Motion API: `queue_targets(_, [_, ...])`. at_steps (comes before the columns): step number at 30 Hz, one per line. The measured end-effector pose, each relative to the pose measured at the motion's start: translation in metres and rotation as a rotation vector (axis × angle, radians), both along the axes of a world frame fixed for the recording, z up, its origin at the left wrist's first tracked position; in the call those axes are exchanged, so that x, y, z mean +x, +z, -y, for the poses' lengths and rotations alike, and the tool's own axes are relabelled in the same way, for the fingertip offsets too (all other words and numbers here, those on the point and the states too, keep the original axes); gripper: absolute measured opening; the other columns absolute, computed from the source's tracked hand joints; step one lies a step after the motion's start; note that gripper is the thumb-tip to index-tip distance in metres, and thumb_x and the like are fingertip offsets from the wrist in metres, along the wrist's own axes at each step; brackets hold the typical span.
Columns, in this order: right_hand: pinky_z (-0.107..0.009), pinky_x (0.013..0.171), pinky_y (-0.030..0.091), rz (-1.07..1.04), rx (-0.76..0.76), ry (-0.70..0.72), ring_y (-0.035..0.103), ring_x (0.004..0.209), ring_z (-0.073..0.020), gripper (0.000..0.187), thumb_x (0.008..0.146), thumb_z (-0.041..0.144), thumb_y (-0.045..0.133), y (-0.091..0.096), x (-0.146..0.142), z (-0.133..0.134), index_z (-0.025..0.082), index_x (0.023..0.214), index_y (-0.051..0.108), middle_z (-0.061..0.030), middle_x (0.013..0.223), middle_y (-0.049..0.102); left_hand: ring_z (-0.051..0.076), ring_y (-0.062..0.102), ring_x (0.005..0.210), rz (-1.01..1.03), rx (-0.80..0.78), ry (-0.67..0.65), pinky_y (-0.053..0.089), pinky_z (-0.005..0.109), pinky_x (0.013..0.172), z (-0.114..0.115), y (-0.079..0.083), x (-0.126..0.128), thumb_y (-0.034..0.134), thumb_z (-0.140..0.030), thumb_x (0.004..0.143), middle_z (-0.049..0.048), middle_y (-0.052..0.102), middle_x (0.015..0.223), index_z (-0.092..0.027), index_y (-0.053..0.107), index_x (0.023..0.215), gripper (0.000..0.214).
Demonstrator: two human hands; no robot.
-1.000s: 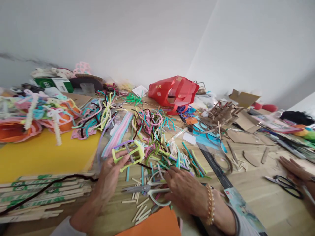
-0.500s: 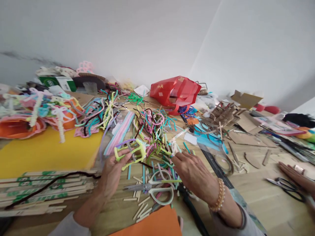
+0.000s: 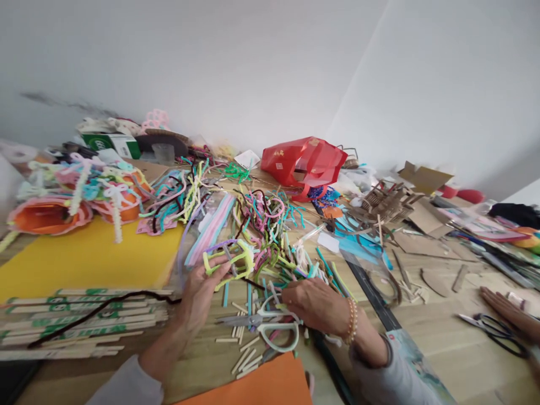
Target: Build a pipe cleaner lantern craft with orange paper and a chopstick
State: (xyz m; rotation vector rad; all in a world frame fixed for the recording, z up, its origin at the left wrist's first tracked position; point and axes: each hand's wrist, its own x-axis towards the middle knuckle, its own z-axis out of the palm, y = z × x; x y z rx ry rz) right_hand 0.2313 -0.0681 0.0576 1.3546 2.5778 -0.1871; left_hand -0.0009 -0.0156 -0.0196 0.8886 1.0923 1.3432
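Note:
My left hand [image 3: 200, 292] is closed on a small open frame of yellow pipe cleaners [image 3: 240, 261], which has a purple and a grey strand on it. Bent at the wrist, my right hand [image 3: 316, 302] reaches down with curled fingers beside the white scissors [image 3: 276, 326]. Its fingertips are hidden, close to the upper scissor handle and a short yellow-green piece. Behind both hands lies a tangled heap of coloured pipe cleaners [image 3: 265, 216]. Short wooden sticks [image 3: 247, 360] are scattered by the scissor blades.
An orange sheet [image 3: 253, 388] lies at the front, with wrapped chopsticks [image 3: 84, 320] and a yellow sheet [image 3: 139, 259] to the left. A red bag [image 3: 299, 160] stands at the back. On the right, another person's hand [image 3: 508, 312] rests near black-handled scissors [image 3: 493, 332].
My right hand has moved left and down toward the scissor handles, and its fingers have curled in. My left hand still holds the yellow frame. The view has shifted slightly.

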Motion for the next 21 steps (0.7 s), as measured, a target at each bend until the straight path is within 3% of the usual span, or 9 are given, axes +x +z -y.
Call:
queue_targets(3, [-0.025,0.059,0.035,-0.012,0.012,-0.037,0.065,0.073,-0.0155,0.019,0.091,0.018,0.047,0.006,0.005,-0.002,0.019,0.078,0.061,-0.0032,0.080,0.071,0.022,0.070,0.077,0.001,0.009,-0.020,0.057,0.031,0.072,0.000,-0.001,0.000,0.081,-0.039,0.060,0.0081,0.076,0.087,-0.015,0.074,0.084,0.034])
queue_targets(9, [-0.025,0.060,0.036,0.045,0.004,-0.096,0.066,0.074,-0.0185,0.019,0.087,0.019,0.049,-0.002,0.016,-0.005,0.020,0.075,0.064,-0.0051,0.075,0.071,0.025,0.070,0.080,-0.018,-0.003,-0.029,0.057,0.034,0.074,0.003,0.006,0.002,0.081,-0.041,0.059,0.0100,0.076,0.092,-0.015,0.075,0.085,0.037])
queue_targets(15, [-0.025,0.067,0.040,-0.006,0.001,-0.115,0.065,0.078,-0.0183,0.028,0.090,0.011,0.041,0.006,0.022,-0.005,0.022,0.089,0.068,-0.0074,0.080,0.071,0.022,0.069,0.078,-0.038,0.014,-0.036,0.056,0.031,0.075,0.005,0.002,0.002,0.078,-0.039,0.063,0.0078,0.075,0.089,-0.016,0.075,0.085,0.032])
queue_targets(21, [-0.024,0.067,0.039,-0.247,0.115,-0.169,0.061,0.075,-0.0150,0.028,0.097,0.019,0.036,0.013,0.013,-0.010,0.020,0.089,0.063,-0.0043,0.083,0.066,0.019,0.068,0.080,-0.021,0.059,-0.071,0.054,0.027,0.076,0.005,-0.003,0.001,0.076,-0.034,0.070,0.0061,0.075,0.093,-0.018,0.075,0.091,0.027])
